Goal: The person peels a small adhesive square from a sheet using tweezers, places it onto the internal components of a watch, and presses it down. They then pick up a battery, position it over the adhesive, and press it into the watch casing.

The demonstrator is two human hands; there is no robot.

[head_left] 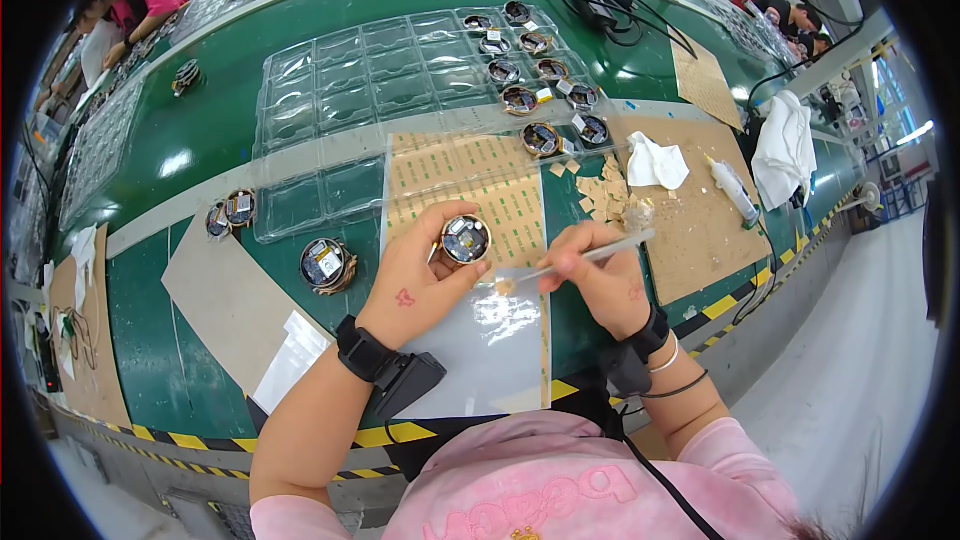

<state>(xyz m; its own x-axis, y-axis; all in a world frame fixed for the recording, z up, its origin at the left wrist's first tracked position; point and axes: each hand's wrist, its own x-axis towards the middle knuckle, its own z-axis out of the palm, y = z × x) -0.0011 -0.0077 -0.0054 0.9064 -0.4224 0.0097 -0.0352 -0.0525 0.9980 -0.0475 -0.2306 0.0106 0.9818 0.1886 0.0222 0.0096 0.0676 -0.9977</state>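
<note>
My left hand grips a small round electronic module by its gold-coloured rim, its inner circuit parts facing up. Pinched in my right hand is a thin, pale, stick-like tool, blurred, its exact kind unclear. A small tan piece shows at the tool's tip, just below and to the right of the module, apart from it. Below both hands lies a clear plastic sheet, next to a tan adhesive sheet with rows of green marks.
Clear compartment trays hold several round modules at their right end. More modules stand on the left. Tan scraps, a white cloth and a glue tube lie on the right. A cable bundle sits behind.
</note>
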